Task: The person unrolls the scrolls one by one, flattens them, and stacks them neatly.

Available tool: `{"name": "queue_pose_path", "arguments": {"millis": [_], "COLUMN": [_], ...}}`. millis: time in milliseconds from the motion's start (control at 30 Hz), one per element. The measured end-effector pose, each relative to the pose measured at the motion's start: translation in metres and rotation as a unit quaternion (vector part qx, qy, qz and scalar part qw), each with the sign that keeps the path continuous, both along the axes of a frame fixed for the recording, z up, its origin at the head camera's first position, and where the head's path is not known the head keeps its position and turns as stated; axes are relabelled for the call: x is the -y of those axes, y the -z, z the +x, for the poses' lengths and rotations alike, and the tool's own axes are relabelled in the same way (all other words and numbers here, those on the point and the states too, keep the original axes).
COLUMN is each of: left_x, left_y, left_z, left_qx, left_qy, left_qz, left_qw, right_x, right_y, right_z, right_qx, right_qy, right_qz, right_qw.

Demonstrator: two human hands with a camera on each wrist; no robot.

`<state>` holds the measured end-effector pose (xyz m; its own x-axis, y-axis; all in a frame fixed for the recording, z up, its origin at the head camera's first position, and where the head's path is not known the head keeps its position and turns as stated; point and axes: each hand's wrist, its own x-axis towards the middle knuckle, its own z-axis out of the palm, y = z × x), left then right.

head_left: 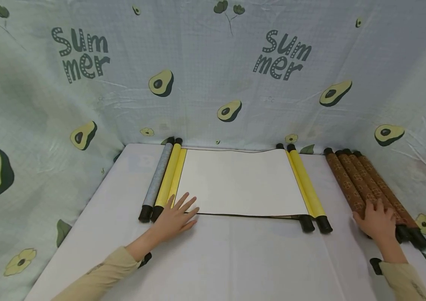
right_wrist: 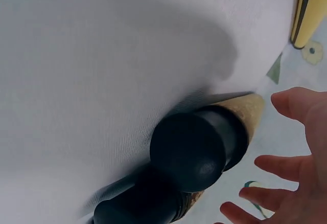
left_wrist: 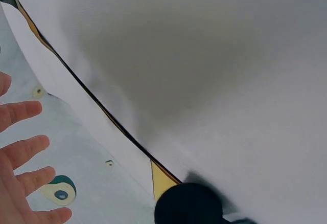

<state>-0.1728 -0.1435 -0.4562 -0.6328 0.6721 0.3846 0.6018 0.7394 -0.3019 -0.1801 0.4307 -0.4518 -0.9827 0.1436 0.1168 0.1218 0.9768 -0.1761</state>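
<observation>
My left hand (head_left: 175, 219), fingers spread wide and straight, hovers at the lower left corner of a partly unrolled scroll (head_left: 243, 182) with blank white paper. To its left lie a rolled yellow scroll (head_left: 168, 175) and a blue-grey scroll (head_left: 159, 175), both with black end knobs. On the right, my right hand (head_left: 378, 221) is over the near ends of several brown patterned scrolls (head_left: 345, 179), which lie side by side. Its fingers (right_wrist: 278, 168) are apart in the right wrist view, with the black knobs (right_wrist: 188, 152) beside them. Neither hand grips anything.
Another yellow scroll (head_left: 307, 184) lies along the right side of the white paper. The white table (head_left: 213, 259) backs onto a hanging cloth (head_left: 198, 50) printed with avocados and the word "summer". This cloth also covers both sides.
</observation>
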Motion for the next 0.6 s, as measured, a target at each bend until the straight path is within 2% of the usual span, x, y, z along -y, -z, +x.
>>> {"name": "queue_pose_path", "arguments": {"millis": [167,300,400,600], "left_x": [-0.016,-0.025,-0.027,-0.026], "left_y": [-0.003,-0.005,-0.005,-0.002], "left_z": [0.0,0.0,0.0,-0.001], "left_qx": [0.022,0.022,0.02,0.011], "left_qy": [0.015,0.032,0.037,0.031], "left_qz": [0.006,0.011,0.008,-0.007], "left_qw": [0.9996,0.9992,0.9991,0.9994], "right_x": [-0.008,-0.009,-0.009,-0.008], "right_y": [0.0,-0.003,-0.002,0.004], "right_z": [-0.01,-0.016,-0.019,-0.022], "right_qx": [0.023,0.06,0.082,0.075], "right_qy": [0.023,0.044,0.06,0.062], "right_qz": [-0.016,-0.022,-0.007,0.018], "right_qw": [0.999,0.997,0.995,0.995]}}
